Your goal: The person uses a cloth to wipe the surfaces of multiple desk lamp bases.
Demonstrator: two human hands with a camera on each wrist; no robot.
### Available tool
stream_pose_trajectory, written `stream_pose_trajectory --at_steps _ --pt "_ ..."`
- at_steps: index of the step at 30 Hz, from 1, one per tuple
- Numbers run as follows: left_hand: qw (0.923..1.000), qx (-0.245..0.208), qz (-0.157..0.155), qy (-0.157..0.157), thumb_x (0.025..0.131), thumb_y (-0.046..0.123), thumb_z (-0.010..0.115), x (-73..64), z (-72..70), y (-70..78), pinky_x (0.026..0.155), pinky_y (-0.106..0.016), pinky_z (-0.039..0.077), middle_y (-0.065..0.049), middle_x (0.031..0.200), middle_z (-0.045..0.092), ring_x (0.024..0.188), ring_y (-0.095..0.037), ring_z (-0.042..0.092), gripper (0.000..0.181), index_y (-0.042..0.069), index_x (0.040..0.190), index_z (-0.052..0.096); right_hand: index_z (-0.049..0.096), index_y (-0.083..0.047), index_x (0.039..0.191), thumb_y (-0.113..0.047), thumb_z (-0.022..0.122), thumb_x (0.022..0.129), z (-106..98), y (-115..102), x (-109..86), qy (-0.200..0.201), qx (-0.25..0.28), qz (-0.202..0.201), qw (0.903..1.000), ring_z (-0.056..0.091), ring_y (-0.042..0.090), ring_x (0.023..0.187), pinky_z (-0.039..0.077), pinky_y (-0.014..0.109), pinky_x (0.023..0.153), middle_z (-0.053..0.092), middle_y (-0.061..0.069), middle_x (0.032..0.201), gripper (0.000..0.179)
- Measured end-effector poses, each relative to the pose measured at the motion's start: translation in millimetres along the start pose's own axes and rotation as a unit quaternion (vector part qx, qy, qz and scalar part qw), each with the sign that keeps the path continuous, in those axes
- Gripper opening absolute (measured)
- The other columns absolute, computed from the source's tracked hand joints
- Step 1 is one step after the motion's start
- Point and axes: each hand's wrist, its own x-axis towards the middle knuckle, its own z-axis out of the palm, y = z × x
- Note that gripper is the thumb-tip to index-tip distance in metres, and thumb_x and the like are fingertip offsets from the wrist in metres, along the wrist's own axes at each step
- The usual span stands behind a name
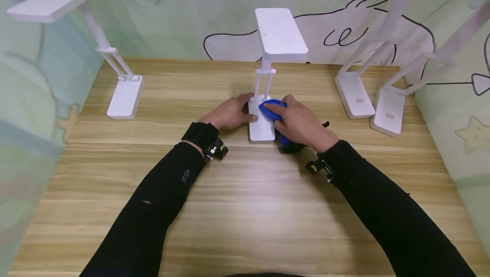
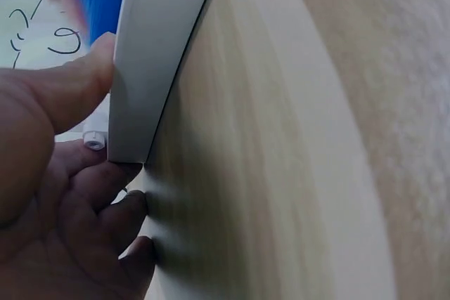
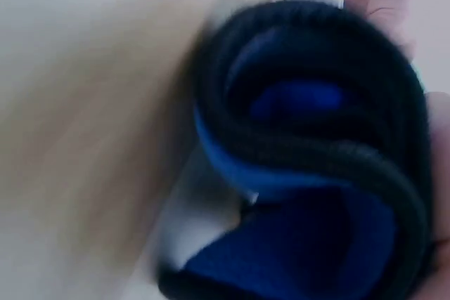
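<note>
A white desk lamp [image 1: 282, 32] stands upright at the middle of the table, its flat head above a small rectangular base. My left hand [image 1: 229, 113] holds that base at its left side; in the left wrist view the thumb rests at the edge of the base [image 2: 151, 54] and the fingers curl round its end. With my right hand [image 1: 300, 121] I grip a blue cloth [image 1: 272, 111] against the top of the base. The cloth [image 3: 309, 163] has a dark stitched edge and hangs in folds, filling much of the right wrist view.
Another white lamp [image 1: 124, 98] stands at the left. Two more lamps, one with its base [image 1: 354, 96] touching or nearly touching the other base [image 1: 388, 111], stand at the right. Patterned panels [image 1: 183, 17] enclose the wooden table [image 1: 245, 209] at the back and sides.
</note>
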Motion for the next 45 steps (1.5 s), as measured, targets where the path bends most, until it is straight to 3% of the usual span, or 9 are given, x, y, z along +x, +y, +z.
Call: stream_pose_trajectory --at_steps 4,12,16,21,30,33,37,40,45 --pt "1.0 0.001 0.006 0.002 0.104 0.038 0.068 0.8 2.3 -1.9 0.128 -0.042 0.028 -0.014 0.172 0.031 0.158 -0.029 0.032 0.084 0.013 0.169 0.022 0.06 -0.009 0.15 -0.018 0.067 0.102 7.4 -7.8 3.7 0.028 -0.034 -0.006 0.999 0.06 0.029 0.086 0.056 0.039 0.068 0.056 0.024 0.112 0.049" --pt "0.9998 0.019 0.011 0.002 0.105 0.042 0.064 0.0 5.3 -3.1 0.132 -0.046 0.019 -0.012 0.175 0.025 0.161 -0.031 0.026 0.082 0.016 0.17 0.02 0.071 -0.004 0.136 -0.014 0.081 0.09 20.2 -25.6 -44.4 0.074 -0.101 -0.151 0.9807 0.061 0.028 0.087 0.063 0.041 0.076 0.061 0.021 0.107 0.048" --pt "0.9997 0.023 0.008 0.003 0.106 0.04 0.063 -1.3 4.0 -3.8 0.133 -0.044 0.01 -0.013 0.175 0.023 0.161 -0.029 0.024 0.081 0.014 0.17 0.019 0.069 -0.008 0.14 -0.014 0.078 0.093 17.2 -21.7 -34.1 0.066 -0.089 -0.123 0.9862 0.057 0.025 0.085 0.057 0.037 0.071 0.058 0.017 0.104 0.048" --pt "0.9996 0.027 0.007 0.001 0.106 0.041 0.062 -1.3 3.7 -2.9 0.132 -0.047 0.016 -0.014 0.175 0.022 0.161 -0.033 0.023 0.082 0.014 0.17 0.019 0.068 -0.004 0.141 -0.011 0.072 0.096 18.8 -21.2 -9.0 0.095 -0.091 -0.072 0.9886 0.052 0.027 0.081 0.052 0.037 0.066 0.059 0.021 0.103 0.045" --pt "0.9997 0.024 -0.004 0.003 0.107 0.04 0.062 -2.9 4.3 -1.0 0.134 -0.042 0.006 -0.013 0.176 0.022 0.161 -0.028 0.025 0.081 0.015 0.17 0.018 0.071 -0.01 0.138 -0.013 0.079 0.091 25.2 -21.1 -51.7 0.073 -0.074 -0.15 0.9832 0.055 0.024 0.087 0.056 0.036 0.073 0.058 0.017 0.105 0.049" --pt "0.9997 0.026 -0.004 0.002 0.107 0.04 0.062 -2.3 4.6 -0.5 0.134 -0.041 0.005 -0.013 0.175 0.022 0.161 -0.027 0.024 0.082 0.015 0.17 0.018 0.07 -0.014 0.14 -0.013 0.077 0.093 23.1 -10.5 -45.2 0.069 -0.058 -0.127 0.9878 0.053 0.023 0.085 0.051 0.035 0.068 0.056 0.016 0.105 0.048" --pt "0.9995 0.031 -0.003 -0.002 0.107 0.041 0.061 -0.1 5.7 0.2 0.134 -0.043 0.006 -0.015 0.176 0.021 0.162 -0.028 0.024 0.082 0.014 0.17 0.017 0.067 -0.01 0.143 -0.012 0.072 0.096 22.7 -10.4 -23.7 0.09 -0.072 -0.079 0.9903 0.055 0.026 0.086 0.056 0.038 0.07 0.059 0.021 0.107 0.047" --pt "0.9994 0.034 0.003 -0.001 0.107 0.041 0.061 1.1 7.1 1.9 0.134 -0.043 0.007 -0.016 0.175 0.021 0.161 -0.029 0.024 0.082 0.014 0.17 0.018 0.067 -0.005 0.141 -0.012 0.071 0.096 26.2 -21.2 -23.9 0.111 -0.108 -0.08 0.9847 0.059 0.031 0.089 0.062 0.042 0.076 0.061 0.026 0.109 0.046" --pt "0.9993 0.036 0.003 0.003 0.107 0.041 0.061 -0.4 3.5 1.9 0.133 -0.045 0.008 -0.014 0.176 0.02 0.162 -0.031 0.023 0.082 0.015 0.17 0.017 0.067 -0.007 0.142 -0.017 0.072 0.097 31.0 -37.5 -45.8 0.107 -0.162 -0.153 0.969 0.061 0.034 0.096 0.061 0.042 0.081 0.063 0.022 0.114 0.046"
